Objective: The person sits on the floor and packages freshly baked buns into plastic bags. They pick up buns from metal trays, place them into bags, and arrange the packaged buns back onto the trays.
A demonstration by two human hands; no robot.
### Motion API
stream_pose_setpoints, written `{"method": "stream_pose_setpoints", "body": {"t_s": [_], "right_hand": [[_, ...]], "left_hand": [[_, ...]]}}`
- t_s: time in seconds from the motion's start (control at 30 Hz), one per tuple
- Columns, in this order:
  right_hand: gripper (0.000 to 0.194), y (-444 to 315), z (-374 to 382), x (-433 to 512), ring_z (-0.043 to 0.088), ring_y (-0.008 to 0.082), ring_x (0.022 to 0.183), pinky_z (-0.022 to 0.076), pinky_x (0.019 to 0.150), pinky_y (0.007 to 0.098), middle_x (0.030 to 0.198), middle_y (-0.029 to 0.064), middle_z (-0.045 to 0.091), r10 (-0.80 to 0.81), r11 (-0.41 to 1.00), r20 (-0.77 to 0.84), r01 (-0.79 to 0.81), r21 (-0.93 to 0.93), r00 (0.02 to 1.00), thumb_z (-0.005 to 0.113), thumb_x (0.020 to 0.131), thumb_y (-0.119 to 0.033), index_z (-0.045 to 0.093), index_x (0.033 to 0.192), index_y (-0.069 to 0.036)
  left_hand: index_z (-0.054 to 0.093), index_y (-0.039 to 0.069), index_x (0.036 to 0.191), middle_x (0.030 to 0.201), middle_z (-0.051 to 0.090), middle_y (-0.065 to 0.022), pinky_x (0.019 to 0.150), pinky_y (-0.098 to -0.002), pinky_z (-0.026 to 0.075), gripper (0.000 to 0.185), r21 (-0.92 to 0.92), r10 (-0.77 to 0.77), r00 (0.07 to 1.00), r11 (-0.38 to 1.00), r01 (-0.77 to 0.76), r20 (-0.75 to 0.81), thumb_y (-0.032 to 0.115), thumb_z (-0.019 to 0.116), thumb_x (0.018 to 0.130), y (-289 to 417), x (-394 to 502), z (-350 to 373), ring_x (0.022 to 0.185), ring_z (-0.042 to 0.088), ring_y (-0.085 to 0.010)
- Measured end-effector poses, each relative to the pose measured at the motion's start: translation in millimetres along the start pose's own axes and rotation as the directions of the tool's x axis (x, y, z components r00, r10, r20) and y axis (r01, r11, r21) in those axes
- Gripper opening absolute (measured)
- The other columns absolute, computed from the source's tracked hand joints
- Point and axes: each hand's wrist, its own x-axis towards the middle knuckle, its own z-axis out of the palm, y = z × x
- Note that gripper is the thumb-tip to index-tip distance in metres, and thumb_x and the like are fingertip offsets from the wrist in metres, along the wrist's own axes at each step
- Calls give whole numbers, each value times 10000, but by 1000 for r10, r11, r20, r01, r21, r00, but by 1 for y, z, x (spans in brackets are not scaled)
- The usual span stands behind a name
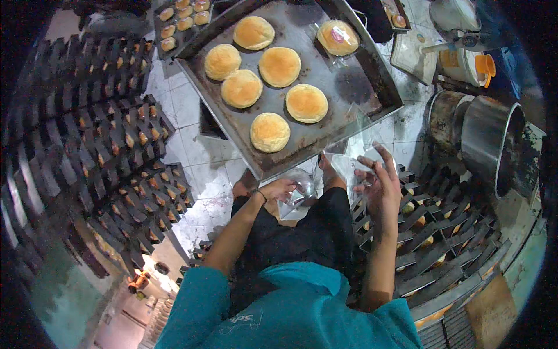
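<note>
My left hand (279, 190) grips a puffed-out clear plastic bag (301, 194) in front of my knees. To the right, my right hand (380, 174) is raised with its fingers spread. Loose clear plastic (348, 150) lies against that hand and the near right edge of a metal baking tray (301, 159); whether the fingers touch it is hard to see. Several bare round golden buns (280, 66) rest on the tray, mostly toward its left side. One bun in clear wrapping with a label (338, 38) sits at the tray's far right corner.
Dark stacked trays of bread (135, 126) fill the left, with more stacked trays (431, 222) by my right arm. A tray of small wrapped buns (185, 19) lies beyond the baking tray. Large metal pots (484, 139) and a white bucket (462, 65) stand at right on the tiled floor (205, 148).
</note>
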Motion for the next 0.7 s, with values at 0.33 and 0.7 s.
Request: {"method": "stream_pose_setpoints", "body": {"t_s": [0.33, 0.7], "right_hand": [[518, 50, -21, 26, 673, 247, 919, 586, 627, 348, 1135, 192, 655, 19, 999, 118, -25, 44, 993, 558, 1007, -246, 415, 1436, 6], [422, 90, -1, 51, 678, 226, 1016, 563, 782, 322, 1148, 187, 691, -70, 978, 533, 163, -128, 843, 517, 1044, -237, 495, 1372, 27]], "left_hand": [[747, 92, 933, 906, 727, -149, 789, -419, 561, 163, 609, 247, 822, 779, 146, -513, 212, 648, 884, -150, 72, -25, 855, 712, -321], [712, 25, 989, 1007, 708, -223, 797, -508, 542, 293, 929, 562, 797, 370, -5, -220, 250, 658, 810, -189, 135, -66, 930, 684, -413]]}}
